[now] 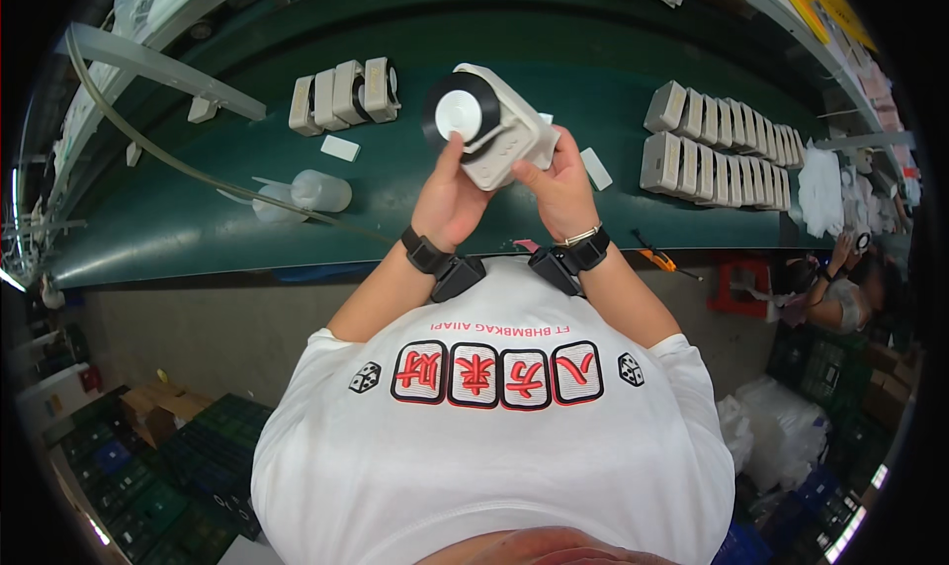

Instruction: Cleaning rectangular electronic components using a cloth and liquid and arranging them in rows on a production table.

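Note:
Above the green work surface (pixel 395 184) I hold a beige plastic housing (pixel 506 150) with a black disc (pixel 488 97) on its face. The disc looks like a small record and has a white round centre (pixel 460 116). My left hand (pixel 450 204) is at the housing's lower left, with a fingertip against the white centre. My right hand (pixel 565 189) grips the lower right end, its thumb on the near face and its other fingers partly hidden behind. Just right of that hand lies a white rectangular piece (pixel 597 169).
Several similar beige units (pixel 344 95) stand at the left; two long rows of them (pixel 717 170) stand at the right. Clear plastic bottles (pixel 318 190) lie near a hose (pixel 163 160). An orange-handled tool (pixel 656 259) rests at the near edge. Another person (pixel 840 293) works far right.

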Demonstrator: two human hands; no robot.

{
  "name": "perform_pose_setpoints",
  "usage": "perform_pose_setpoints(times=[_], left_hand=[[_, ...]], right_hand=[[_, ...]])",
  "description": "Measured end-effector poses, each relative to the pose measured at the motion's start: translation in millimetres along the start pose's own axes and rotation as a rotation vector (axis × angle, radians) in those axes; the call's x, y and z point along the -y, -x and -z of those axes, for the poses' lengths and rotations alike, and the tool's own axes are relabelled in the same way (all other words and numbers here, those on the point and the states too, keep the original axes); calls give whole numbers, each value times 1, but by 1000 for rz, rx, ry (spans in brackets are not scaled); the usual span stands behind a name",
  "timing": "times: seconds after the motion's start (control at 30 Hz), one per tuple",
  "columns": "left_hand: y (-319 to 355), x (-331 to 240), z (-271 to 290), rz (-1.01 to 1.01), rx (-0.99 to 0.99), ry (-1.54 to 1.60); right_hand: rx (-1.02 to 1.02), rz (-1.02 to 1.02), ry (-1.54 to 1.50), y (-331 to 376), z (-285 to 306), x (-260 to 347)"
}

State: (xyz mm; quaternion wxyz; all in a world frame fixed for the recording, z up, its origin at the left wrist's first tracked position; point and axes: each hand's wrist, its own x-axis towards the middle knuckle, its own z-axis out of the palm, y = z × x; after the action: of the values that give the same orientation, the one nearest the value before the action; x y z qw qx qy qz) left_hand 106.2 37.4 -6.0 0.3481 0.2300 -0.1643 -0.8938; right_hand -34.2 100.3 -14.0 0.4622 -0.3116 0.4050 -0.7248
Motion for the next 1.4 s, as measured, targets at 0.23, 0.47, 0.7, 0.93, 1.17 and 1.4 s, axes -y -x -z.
perform_pose_setpoints(times=[0.23, 0.47, 0.7, 0.93, 1.17, 1.4], left_hand=[[0, -12, 33, 157, -23, 346], [-3, -9, 61, 419, 85, 538], [0, -6, 29, 327, -18, 285], [8, 5, 48, 497, 78, 434], [7, 8, 45, 577, 173, 408], [15, 9, 44, 570, 53, 405]], right_hand=[[-260, -288, -4, -7, 35, 8], [-142, 1, 319, -15, 22, 32], [563, 489, 905, 4, -20, 44], [537, 586, 1179, -11, -1, 43], [513, 554, 1165, -16, 5, 42], [526, 584, 1237, -14, 17, 39]])
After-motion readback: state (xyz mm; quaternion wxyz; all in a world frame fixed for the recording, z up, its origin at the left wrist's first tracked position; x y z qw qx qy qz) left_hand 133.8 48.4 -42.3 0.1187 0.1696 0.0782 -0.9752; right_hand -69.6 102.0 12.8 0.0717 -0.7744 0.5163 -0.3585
